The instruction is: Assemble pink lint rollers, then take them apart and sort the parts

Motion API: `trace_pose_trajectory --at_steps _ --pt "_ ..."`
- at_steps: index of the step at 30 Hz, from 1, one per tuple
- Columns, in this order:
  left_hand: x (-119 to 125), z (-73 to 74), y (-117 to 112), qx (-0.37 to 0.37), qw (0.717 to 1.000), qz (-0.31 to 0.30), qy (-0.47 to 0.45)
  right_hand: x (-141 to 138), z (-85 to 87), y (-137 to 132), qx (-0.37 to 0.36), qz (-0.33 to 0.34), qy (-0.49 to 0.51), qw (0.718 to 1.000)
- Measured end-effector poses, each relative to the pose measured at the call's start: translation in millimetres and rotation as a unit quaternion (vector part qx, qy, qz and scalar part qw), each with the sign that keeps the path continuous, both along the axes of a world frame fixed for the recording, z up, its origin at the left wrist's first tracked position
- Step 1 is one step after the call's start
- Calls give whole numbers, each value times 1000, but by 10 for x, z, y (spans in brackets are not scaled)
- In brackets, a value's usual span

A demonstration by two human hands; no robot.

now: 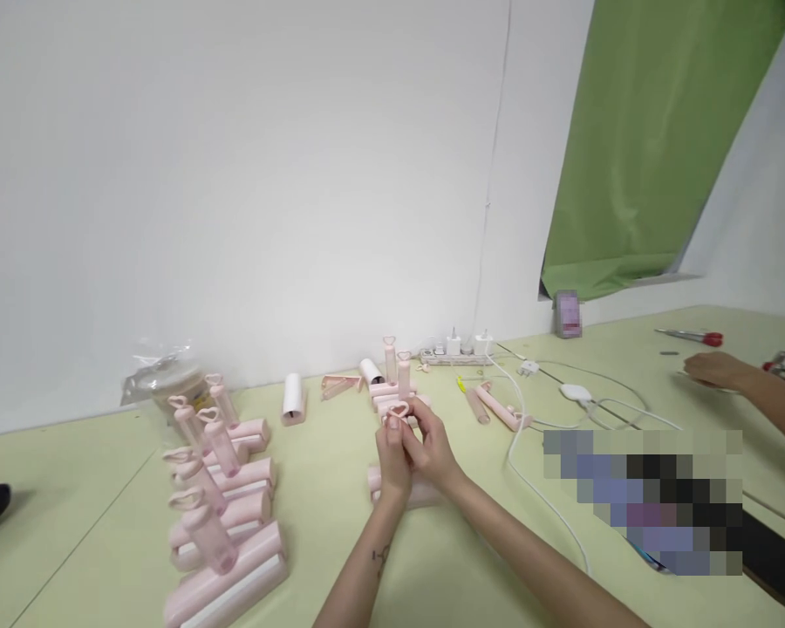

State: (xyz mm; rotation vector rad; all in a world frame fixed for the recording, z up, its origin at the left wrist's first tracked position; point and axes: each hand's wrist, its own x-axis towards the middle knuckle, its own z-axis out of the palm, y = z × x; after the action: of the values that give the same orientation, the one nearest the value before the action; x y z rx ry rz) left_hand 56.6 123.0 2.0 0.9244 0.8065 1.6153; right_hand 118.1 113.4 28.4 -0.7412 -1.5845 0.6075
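A small pink heart-shaped loop (399,408) is pinched between the fingertips of both hands above the table. My left hand (392,458) is closed on it from the left. From the right, my right hand (433,447) also closes on it, its fingers touching the left ones. Whatever joins the loop below is hidden by the fingers. Under my hands lies a pink cylindrical case (374,485), partly covered. Just behind them are more pink cases (383,392), with heart-topped clear pink tubes (390,362) standing on them.
At left, several pink cases (235,576) carry heart-topped tubes (210,532). A bagged container (170,388) stands behind them. A power strip (454,358) with chargers sits by the wall; white cables (516,445) cross the right side. Another person's hand (716,371) rests at far right near red-handled scissors (699,337).
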Motion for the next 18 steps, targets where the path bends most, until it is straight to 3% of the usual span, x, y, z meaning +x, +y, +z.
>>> trace_pose_trajectory --at_steps 6,10,18 --pt "-21 90 -52 -35 997 -63 -5 114 242 125 -53 120 -46 990" --pt "-26 96 -50 -46 996 -68 -23 130 388 266 -82 202 -102 971" --pt "37 -31 73 -82 994 -38 -67 42 405 184 -134 322 -130 928"
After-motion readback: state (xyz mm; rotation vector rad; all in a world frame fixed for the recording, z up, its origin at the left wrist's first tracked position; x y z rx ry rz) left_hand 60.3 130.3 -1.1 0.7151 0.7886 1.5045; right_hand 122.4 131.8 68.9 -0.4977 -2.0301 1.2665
